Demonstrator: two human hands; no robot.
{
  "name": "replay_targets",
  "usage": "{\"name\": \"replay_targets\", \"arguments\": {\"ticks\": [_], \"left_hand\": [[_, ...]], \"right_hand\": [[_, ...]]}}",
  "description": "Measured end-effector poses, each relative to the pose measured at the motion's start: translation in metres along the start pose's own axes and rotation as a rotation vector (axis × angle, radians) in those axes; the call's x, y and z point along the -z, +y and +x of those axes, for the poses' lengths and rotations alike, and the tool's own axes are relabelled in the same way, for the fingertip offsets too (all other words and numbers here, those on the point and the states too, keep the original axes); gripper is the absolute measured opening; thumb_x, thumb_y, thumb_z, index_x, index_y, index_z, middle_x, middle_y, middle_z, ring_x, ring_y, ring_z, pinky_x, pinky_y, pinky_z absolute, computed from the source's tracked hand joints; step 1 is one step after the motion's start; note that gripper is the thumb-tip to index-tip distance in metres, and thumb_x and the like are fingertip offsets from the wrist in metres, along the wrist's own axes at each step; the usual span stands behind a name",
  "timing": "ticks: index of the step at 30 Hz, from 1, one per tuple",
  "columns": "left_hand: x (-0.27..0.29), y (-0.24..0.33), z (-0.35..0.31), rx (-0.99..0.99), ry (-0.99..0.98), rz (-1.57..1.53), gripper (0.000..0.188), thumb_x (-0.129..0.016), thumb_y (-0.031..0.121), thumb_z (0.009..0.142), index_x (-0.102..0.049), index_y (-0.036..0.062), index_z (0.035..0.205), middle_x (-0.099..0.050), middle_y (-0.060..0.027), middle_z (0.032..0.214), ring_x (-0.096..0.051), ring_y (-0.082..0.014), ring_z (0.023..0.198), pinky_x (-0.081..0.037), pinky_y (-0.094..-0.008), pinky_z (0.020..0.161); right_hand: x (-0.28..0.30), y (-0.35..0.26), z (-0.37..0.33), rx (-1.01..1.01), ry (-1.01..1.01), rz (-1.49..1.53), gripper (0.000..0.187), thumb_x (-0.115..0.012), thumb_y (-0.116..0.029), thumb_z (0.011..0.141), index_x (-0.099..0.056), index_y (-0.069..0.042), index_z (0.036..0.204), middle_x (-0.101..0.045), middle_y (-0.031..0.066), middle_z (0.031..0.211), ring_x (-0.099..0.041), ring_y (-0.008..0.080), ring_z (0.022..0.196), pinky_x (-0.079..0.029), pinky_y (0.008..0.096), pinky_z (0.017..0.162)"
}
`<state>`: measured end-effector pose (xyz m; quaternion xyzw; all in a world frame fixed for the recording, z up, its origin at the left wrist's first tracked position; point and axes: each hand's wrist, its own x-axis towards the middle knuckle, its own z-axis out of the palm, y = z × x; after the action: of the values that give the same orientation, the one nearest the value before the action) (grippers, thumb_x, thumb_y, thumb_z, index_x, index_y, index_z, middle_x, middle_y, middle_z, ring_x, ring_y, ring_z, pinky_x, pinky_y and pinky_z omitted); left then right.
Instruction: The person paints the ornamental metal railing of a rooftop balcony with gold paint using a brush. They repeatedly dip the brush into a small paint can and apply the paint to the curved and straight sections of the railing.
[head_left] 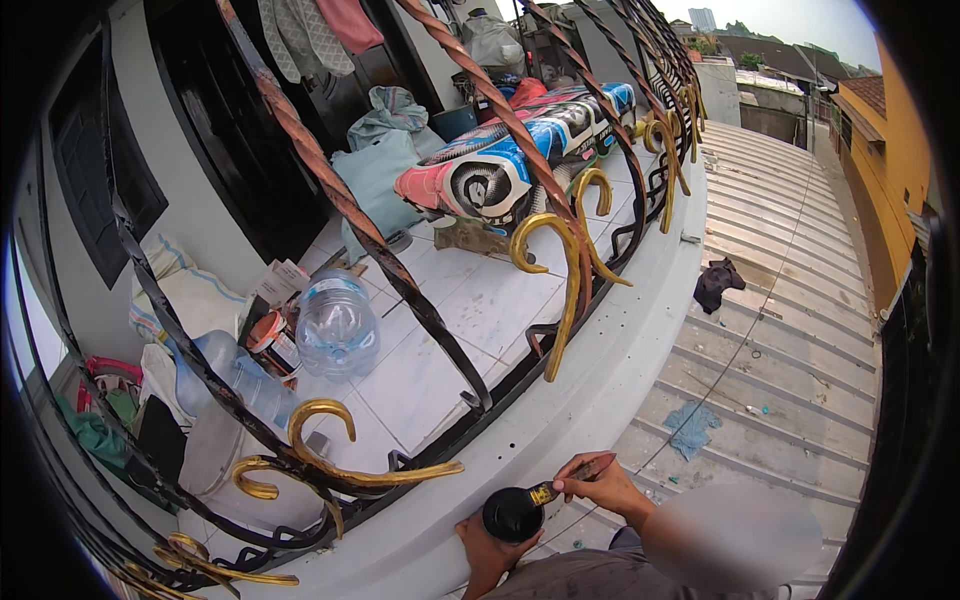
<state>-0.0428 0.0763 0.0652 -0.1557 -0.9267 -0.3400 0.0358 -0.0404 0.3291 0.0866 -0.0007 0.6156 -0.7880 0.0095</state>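
My left hand (pixel 486 556) is closed around a small round pot (pixel 513 517) with a dark, black-looking inside, held just outside the balcony's pale ledge. In my right hand (pixel 608 492) is a paintbrush (pixel 543 493), pinched by its reddish-brown handle. The brush tilts down to the left, with its yellow-and-black band at the pot's rim and its tip over or in the pot. Beside both hands runs a metal railing of twisted bars (pixel 350 205), partly black and partly reddish brown. Gold-coloured scrolls (pixel 365 470) curl along its lower part.
Behind the railing, a clear plastic water jug (pixel 338 325), a paint tin (pixel 272 340), sacks (pixel 385 180) and a colourful wrapped bundle (pixel 500 175) lie on the tiled balcony floor (pixel 420 350). Below at right is a ribbed metal roof (pixel 770 350) with a blue rag (pixel 692 428) and dark cloth (pixel 718 285).
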Motion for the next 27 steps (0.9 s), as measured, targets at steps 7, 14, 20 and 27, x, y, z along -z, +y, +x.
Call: {"name": "replay_targets", "arguments": {"ticks": [7, 14, 20, 27], "left_hand": [[-0.006, -0.012, -0.004, -0.103, 0.092, 0.196, 0.097, -0.095, 0.06, 0.062, -0.06, -0.0022, 0.128, -0.066, -0.0176, 0.12, -0.061, -0.0356, 0.113, -0.037, -0.0485, 0.101], [-0.011, -0.022, -0.003, -0.232, 0.151, 0.115, 0.095, -0.093, 0.063, 0.065, -0.06, -0.0032, 0.125, -0.067, -0.0186, 0.113, -0.063, -0.0347, 0.107, -0.039, -0.048, 0.097], [-0.013, -0.02, -0.005, -0.228, 0.177, 0.131, 0.095, -0.091, 0.064, 0.067, -0.061, -0.0048, 0.125, -0.068, -0.0191, 0.11, -0.066, -0.0349, 0.102, -0.04, -0.0466, 0.096], [-0.011, -0.02, -0.005, -0.267, 0.197, 0.104, 0.095, -0.09, 0.065, 0.069, -0.061, -0.0072, 0.123, -0.068, -0.0202, 0.109, -0.067, -0.0349, 0.101, -0.041, -0.0461, 0.095]], "right_hand": [[0.034, -0.09, 0.003, 0.355, 0.062, 0.369, 0.02, -0.082, -0.01, 0.086, -0.064, -0.001, 0.087, -0.065, 0.0093, 0.076, -0.064, 0.015, 0.058, -0.049, 0.028, 0.045], [-0.003, -0.285, 0.018, 1.105, 0.235, 0.108, 0.022, -0.077, -0.019, 0.094, -0.059, -0.007, 0.101, -0.062, 0.004, 0.085, -0.064, 0.0086, 0.067, -0.046, 0.0199, 0.045], [-0.08, -0.425, 0.055, 1.6, 0.427, -0.748, 0.04, -0.074, -0.021, 0.099, -0.064, -0.009, 0.136, -0.077, 0.0121, 0.107, -0.071, 0.0129, 0.073, -0.055, 0.0224, 0.06], [-0.128, -0.471, 0.054, 1.687, 0.205, -0.958, 0.011, -0.078, -0.009, 0.091, -0.076, 0.001, 0.095, -0.077, 0.0081, 0.082, -0.07, 0.0079, 0.072, -0.056, 0.0231, 0.065]]}}
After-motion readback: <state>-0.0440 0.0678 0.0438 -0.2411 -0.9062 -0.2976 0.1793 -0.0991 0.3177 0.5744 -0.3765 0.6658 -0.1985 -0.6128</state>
